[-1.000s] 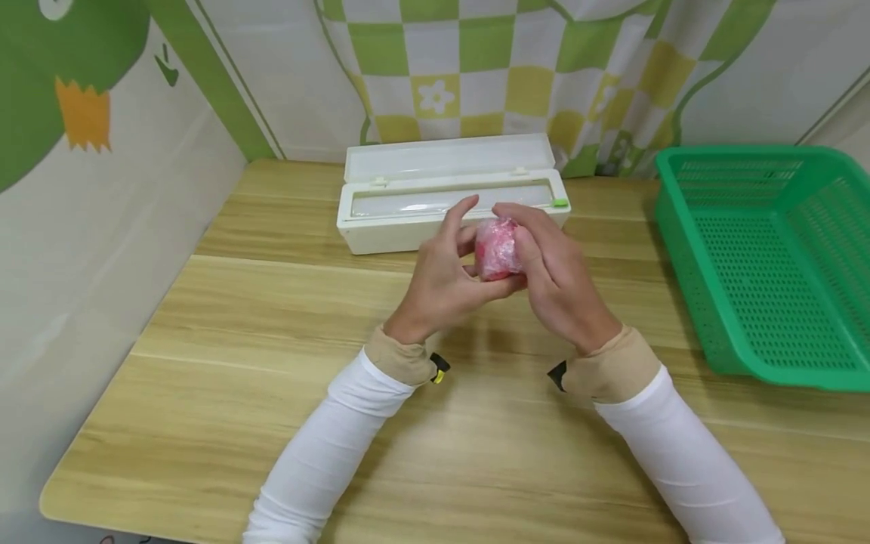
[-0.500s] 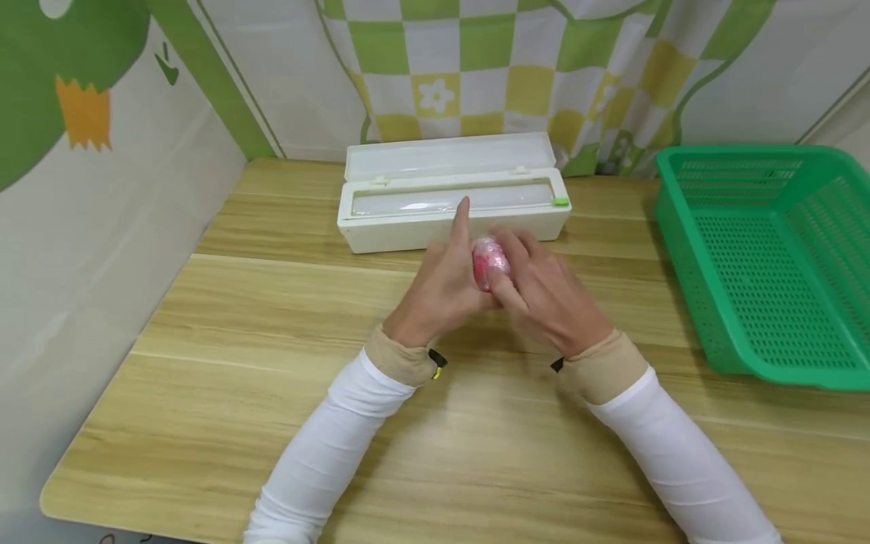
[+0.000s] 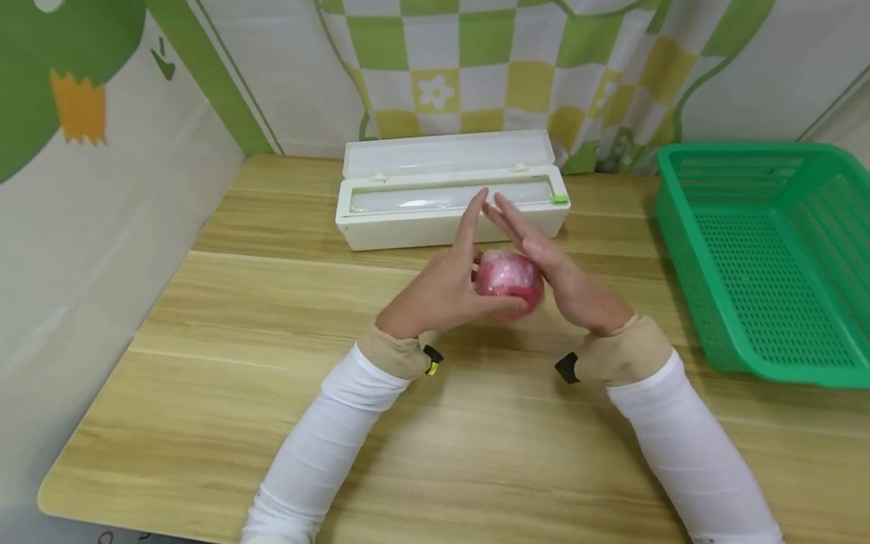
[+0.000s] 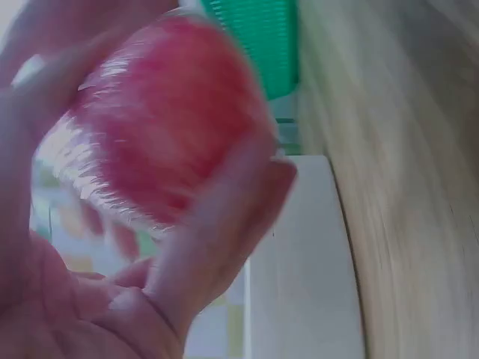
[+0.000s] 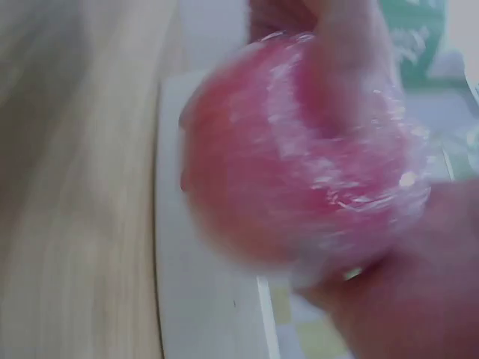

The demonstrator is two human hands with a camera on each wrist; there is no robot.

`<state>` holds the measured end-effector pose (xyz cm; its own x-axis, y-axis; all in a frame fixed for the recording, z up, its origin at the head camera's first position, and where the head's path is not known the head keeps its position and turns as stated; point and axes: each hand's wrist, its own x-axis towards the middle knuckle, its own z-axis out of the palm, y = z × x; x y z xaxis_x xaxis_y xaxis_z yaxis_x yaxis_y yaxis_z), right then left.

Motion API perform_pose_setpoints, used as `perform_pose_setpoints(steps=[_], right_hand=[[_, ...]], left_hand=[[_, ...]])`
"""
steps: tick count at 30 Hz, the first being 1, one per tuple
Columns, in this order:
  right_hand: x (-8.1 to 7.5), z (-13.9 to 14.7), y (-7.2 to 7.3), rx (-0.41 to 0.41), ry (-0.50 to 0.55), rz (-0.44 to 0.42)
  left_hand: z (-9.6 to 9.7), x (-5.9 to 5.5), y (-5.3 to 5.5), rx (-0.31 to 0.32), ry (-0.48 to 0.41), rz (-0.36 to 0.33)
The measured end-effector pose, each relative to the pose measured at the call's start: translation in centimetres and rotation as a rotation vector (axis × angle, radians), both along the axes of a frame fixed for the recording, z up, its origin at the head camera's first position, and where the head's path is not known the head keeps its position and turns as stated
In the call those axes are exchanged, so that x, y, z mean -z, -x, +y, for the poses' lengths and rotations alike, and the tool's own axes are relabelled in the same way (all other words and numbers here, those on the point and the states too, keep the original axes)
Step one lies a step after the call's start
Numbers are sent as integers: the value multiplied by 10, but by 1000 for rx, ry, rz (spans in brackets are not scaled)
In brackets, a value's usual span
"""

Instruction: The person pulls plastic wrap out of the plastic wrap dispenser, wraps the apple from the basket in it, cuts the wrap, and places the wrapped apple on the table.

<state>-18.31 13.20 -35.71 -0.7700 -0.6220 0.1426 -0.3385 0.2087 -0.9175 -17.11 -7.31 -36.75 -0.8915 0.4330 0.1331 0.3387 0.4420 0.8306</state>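
Observation:
A red apple (image 3: 511, 278) wrapped in crinkled cling film is held above the table between both hands. My left hand (image 3: 445, 291) grips it from the left, its thumb across the near side and its index finger pointing up. On the other side my right hand (image 3: 567, 276) lies against the apple with fingers straight and slanting up to the left. The film shines in folds on the apple (image 4: 172, 120) in the left wrist view. Blurred in the right wrist view, the apple (image 5: 292, 164) has a left-hand finger over its upper part.
Behind the hands stands a white cling film box (image 3: 401, 230), lid raised, with a film roll (image 3: 435, 198) inside and a green slider at its right end. A green plastic basket (image 3: 720, 317) sits at the right of the wooden table (image 3: 238, 378). A checked curtain hangs at the back.
The apple has turned in the hands and come slightly nearer. My right hand's fingers, curled over it half a second ago, have straightened, while the left hand still holds it.

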Motion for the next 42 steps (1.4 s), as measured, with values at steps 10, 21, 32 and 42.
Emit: perform_pose_setpoints(steps=[10, 21, 32, 42], right_hand=[[0, 10, 12, 27, -17, 92], [1, 15, 14, -3, -34, 55], [6, 21, 11, 15, -217, 60], [28, 12, 10, -57, -334, 129]], left_hand=[[-14, -5, 7, 49, -391, -304], [-22, -7, 10, 56, -245, 106], [-20, 5, 16, 179, -59, 104], [-24, 13, 14, 221, 236, 123]])
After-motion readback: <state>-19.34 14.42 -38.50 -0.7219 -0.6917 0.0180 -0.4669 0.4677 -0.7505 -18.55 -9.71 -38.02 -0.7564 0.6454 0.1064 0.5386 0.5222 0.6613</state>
